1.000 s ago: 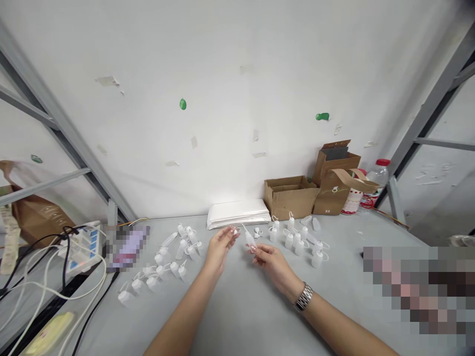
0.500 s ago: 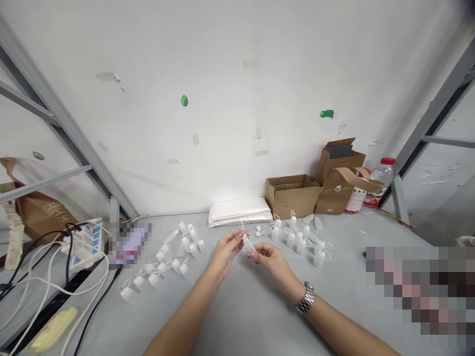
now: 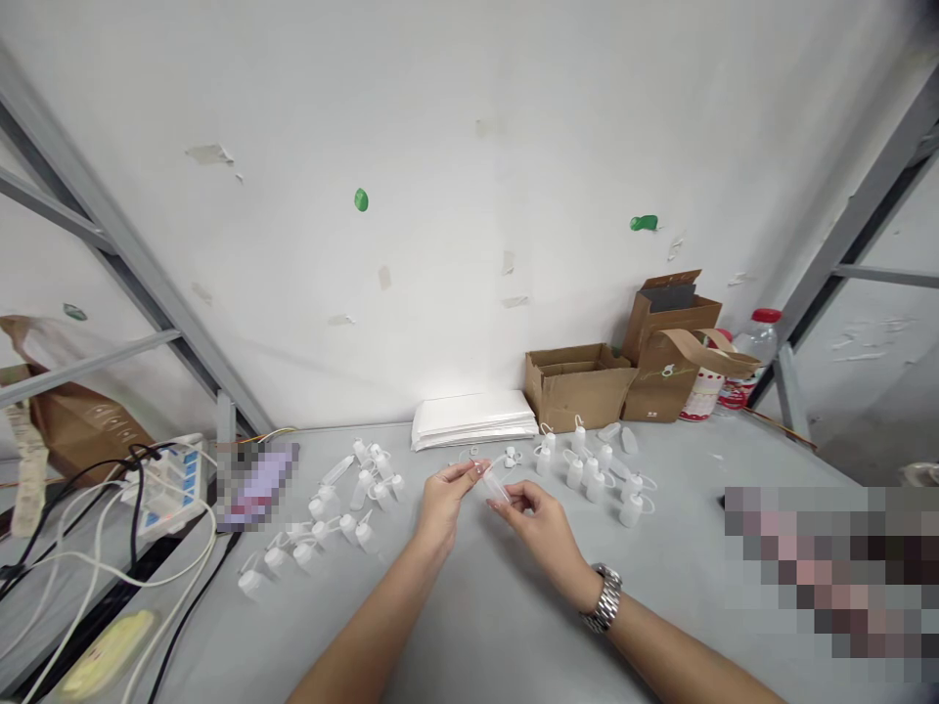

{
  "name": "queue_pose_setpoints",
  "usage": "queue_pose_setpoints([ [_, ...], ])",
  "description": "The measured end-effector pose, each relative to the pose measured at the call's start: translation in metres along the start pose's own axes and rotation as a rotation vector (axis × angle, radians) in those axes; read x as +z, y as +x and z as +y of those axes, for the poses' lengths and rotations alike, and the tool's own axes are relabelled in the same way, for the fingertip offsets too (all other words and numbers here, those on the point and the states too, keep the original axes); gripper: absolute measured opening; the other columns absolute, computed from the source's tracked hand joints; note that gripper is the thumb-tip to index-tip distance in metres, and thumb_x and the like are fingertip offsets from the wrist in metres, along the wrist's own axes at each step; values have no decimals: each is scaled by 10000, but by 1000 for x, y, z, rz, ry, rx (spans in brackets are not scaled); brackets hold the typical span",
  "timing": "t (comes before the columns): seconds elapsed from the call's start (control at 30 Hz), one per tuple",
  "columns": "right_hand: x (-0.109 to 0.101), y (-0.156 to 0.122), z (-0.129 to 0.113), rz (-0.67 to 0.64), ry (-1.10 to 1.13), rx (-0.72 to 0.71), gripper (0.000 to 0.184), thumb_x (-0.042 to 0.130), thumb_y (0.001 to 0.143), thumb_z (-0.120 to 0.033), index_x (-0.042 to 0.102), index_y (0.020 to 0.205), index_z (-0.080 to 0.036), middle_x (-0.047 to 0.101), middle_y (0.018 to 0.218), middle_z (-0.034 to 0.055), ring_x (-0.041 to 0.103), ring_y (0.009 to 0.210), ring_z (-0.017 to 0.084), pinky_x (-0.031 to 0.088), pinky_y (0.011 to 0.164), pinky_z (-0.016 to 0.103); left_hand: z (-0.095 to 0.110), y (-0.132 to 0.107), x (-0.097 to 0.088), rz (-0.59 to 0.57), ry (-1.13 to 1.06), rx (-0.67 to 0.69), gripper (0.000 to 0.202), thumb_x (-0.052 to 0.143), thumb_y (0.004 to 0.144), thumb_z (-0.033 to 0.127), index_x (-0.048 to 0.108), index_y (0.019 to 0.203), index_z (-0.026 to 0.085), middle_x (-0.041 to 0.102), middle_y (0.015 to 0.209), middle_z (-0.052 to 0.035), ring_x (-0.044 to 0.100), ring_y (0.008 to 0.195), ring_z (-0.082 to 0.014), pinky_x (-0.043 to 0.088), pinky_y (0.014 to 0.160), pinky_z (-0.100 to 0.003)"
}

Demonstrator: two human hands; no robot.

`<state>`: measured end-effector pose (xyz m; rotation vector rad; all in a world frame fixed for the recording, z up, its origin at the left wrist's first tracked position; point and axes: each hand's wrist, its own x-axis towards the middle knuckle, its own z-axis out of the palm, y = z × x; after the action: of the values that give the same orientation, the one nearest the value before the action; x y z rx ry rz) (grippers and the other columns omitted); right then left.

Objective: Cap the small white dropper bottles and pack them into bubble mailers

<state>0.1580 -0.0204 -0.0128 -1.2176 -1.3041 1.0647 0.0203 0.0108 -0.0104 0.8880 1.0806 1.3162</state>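
**A:** Where is the small clear bottle (image 3: 493,483) right now?

**B:** Just above the grey table (image 3: 484,626), mid-view, caught between both hands. The right hand (image 3: 541,523) pinches its body from four o'clock. The left hand (image 3: 442,497) closes thumb and forefinger on its nozzle end from nine o'clock.

**A:** Was it like that a second ago?

**B:** No. The hands were apart then. The right one held the bottle alone, tip pointing up towards eleven o'clock, and the left one pinched some tiny piece by itself. Half a second ago they met. Now they are joined on the bottle, slightly lower and nearer the person, and the bottle lies closer to flat.

**A:** What does that mean for the work in hand?

**B:** My judgement is that the tiny piece has been brought to the bottle's mouth and the two are being put together. Whether it is seated I cannot tell; it is too small.

**A:** And each grip?

**B:** Both are pressed together on the bottle, neither spread.

**A:** What lies around them?

**B:** The left cluster of bottles (image 3: 344,504) sits at nine to ten o'clock of the hands, some of them tipped over. The right cluster of bottles (image 3: 598,471) is at two o'clock, mostly upright. A stack of white sheets (image 3: 473,418) rests at twelve o'clock by the wall, with a cardboard box (image 3: 576,389) at one o'clock. A wristwatch (image 3: 605,598) is on the right wrist.
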Motion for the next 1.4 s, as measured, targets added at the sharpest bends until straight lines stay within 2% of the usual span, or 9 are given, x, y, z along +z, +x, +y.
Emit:
queue_pose_setpoints([
  [0.1, -3, 2, -3, -19, 11, -10, 207, 700, 606, -382, 629, 664, -196, 572, 602, -4, 471, 589, 150, 361, 591, 273, 2, 0, -1, -26, 14, -18, 281, 722, 575, 319, 710, 791, 140, 699, 908, -104, 595, 910, -226, 390, 890, -345],
  [0.23, -8, 8, -7, -173, 151, 103, 225, 731, 560, -377, 639, 632, -184, 584, 580, -5, 466, 560, 138, 353, 557, 263, 9, 2, -5, -101, 77, -24, 290, 710, 594, 334, 707, 806, 136, 695, 925, -108, 587, 936, -231, 379, 899, -342],
  [0.37, -12, 11, -8, -409, 498, 297, 234, 703, 610, -366, 673, 666, -141, 597, 613, 23, 470, 556, 107, 372, 589, 248, 13, 4, -6, -176, 75, -20, 292, 705, 597, 340, 706, 808, 137, 688, 955, -109, 567, 996, -236, 364, 921, -334],
  [0.43, -11, 12, -6, -462, 657, 397, 257, 685, 639, -373, 678, 721, -129, 582, 610, 21, 470, 544, 95, 381, 586, 242, 12, 4, -6, -179, 38, -12, 298, 706, 594, 340, 703, 812, 136, 685, 966, -108, 569, 993, -235, 365, 923, -337],
  [0.63, -8, 13, -2, -191, 534, 336, 330, 719, 586, -442, 653, 717, -146, 614, 603, 14, 507, 516, 97, 402, 572, 245, 0, 6, -4, -93, -16, 16, 272, 702, 608, 321, 700, 810, 140, 681, 982, -105, 570, 991, -228, 362, 932, -347],
  [0.8, -9, 13, -4, -121, 466, 306, 338, 768, 499, -404, 678, 697, -145, 630, 653, 26, 550, 587, 132, 435, 645, 290, -3, 8, -6, -89, 0, 4, 288, 711, 596, 311, 698, 831, 145, 683, 978, -103, 578, 980, -225, 364, 935, -353],
  [1.0, -12, 15, -3, -34, 286, 189, 267, 750, 528, -387, 687, 668, -168, 644, 665, 30, 563, 617, 156, 444, 671, 318, -1, 4, -2, -70, 52, 21, 296, 715, 585, 315, 700, 826, 144, 686, 967, -104, 588, 960, -241, 368, 930, -377],
  [1.23, -13, 17, -1, -14, 185, 133, 299, 720, 543, -450, 676, 628, -168, 601, 570, 13, 506, 578, 155, 390, 600, 291, 4, 0, 0, -172, 62, 59, 268, 687, 625, 312, 694, 832, 142, 682, 977, -105, 583, 982, -241, 377, 919, -365],
  [1.4, -12, 18, 3, -112, 290, 248, 443, 591, 633, -588, 591, 509, -162, 536, 483, 2, 436, 465, 110, 358, 531, 267, 8, -4, 6, -205, 69, 124, 226, 666, 650, 303, 694, 813, 148, 689, 956, -93, 599, 937, -228, 391, 891, -342],
])
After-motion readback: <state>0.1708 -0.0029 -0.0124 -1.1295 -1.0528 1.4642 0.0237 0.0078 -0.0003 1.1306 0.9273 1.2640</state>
